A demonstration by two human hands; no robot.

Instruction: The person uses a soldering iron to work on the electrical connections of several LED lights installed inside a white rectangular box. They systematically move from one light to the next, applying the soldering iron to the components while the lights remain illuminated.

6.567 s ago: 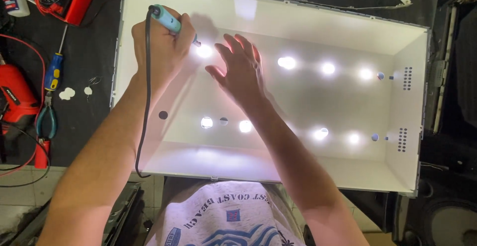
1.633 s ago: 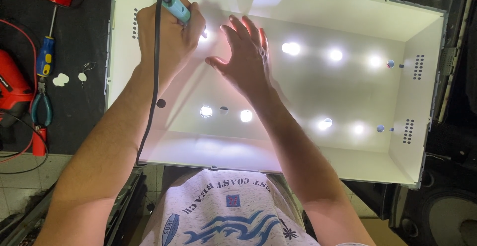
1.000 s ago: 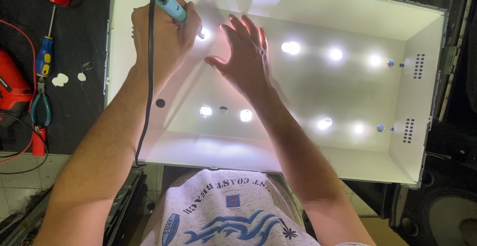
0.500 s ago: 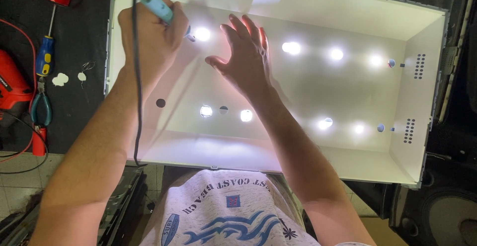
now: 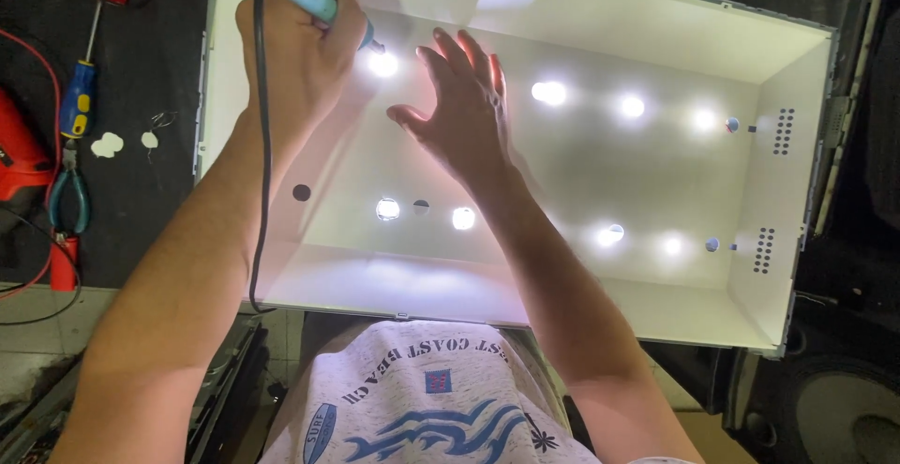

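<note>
A large white reflector tray of a screen backlight lies in front of me, with several lit round lamps in two rows. My left hand grips a teal-handled soldering iron whose black cord runs down along my forearm. The iron's tip touches down just beside the upper-left lit lamp. My right hand rests flat on the white sheet, fingers spread, just right of that lamp. A dark unlit spot sits between two lit lamps in the lower row.
On the dark bench to the left lie a screwdriver with a blue and yellow handle, green-handled pliers, red tools and small white bits. A dark hole marks the tray's left slope. Black frame parts border the right side.
My left hand with the iron shifted up and left and back over the last second, uncovering the upper-left lamp. My right hand stayed flat in place.
</note>
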